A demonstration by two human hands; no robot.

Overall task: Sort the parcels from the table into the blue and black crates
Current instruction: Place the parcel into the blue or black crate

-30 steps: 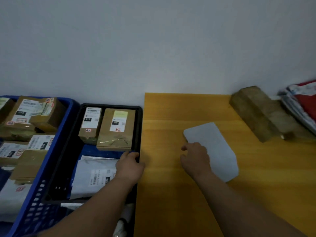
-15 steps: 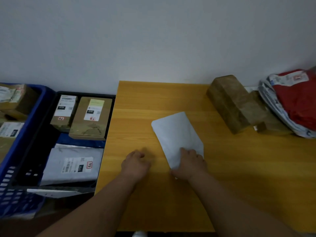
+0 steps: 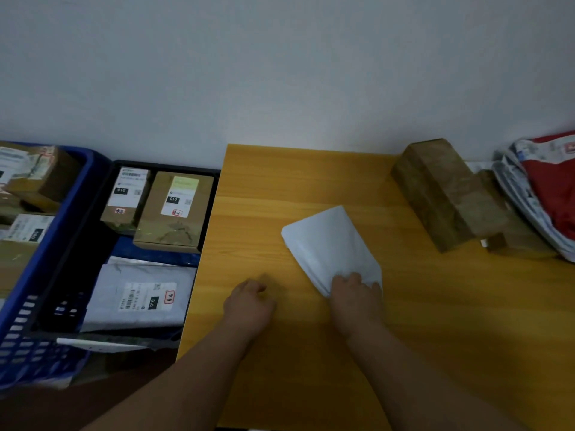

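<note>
White mailer is lying on the desk right of the black crate, its near corner now being gripped by the right hand; left hand, loosely curled and empty, has left the crate, so pickup is probably starting

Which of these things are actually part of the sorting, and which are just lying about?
Part of the job:
white mailer, gripped by the right hand
left hand
black crate
blue crate
brown boxes on the table
red and grey bags

Just there:
table
wall
</note>
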